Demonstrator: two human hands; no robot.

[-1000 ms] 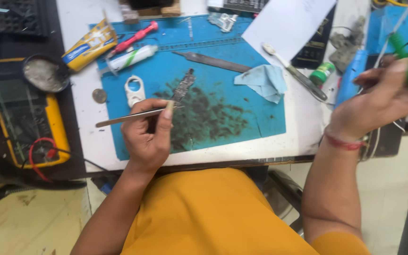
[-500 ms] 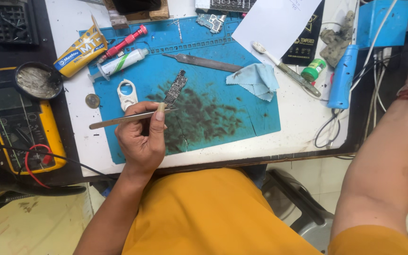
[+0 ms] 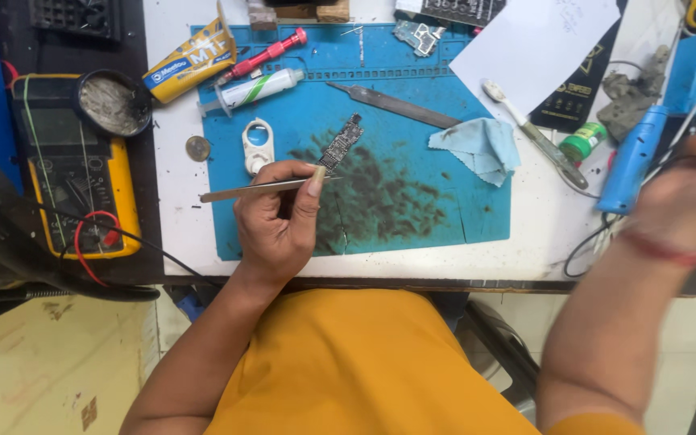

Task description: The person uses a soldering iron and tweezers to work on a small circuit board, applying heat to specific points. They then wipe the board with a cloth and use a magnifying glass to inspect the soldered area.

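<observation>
My left hand [image 3: 279,217] rests on a blue work mat [image 3: 412,221] and pinches metal tweezers [image 3: 243,191]. Their tips point right, just below a small dark circuit board [image 3: 341,143] that lies on the mat among dark smudges. My right hand [image 3: 686,197] is blurred at the right edge of the desk. It is beside a blue-handled tool [image 3: 634,157] and some cables. Whether it holds anything is unclear.
A yellow multimeter [image 3: 74,185] and a round tin [image 3: 113,103] sit at the left. On or near the mat lie a syringe [image 3: 255,87], a red screwdriver [image 3: 263,55], a metal file [image 3: 396,105], a light-blue cloth [image 3: 477,145], a toothbrush [image 3: 533,133] and a small green bottle [image 3: 582,143].
My right hand, which held a green pen-like tool up at the right, swung out of view and is now lower by the blue-handled tool. My left hand stays put with the tweezers.
</observation>
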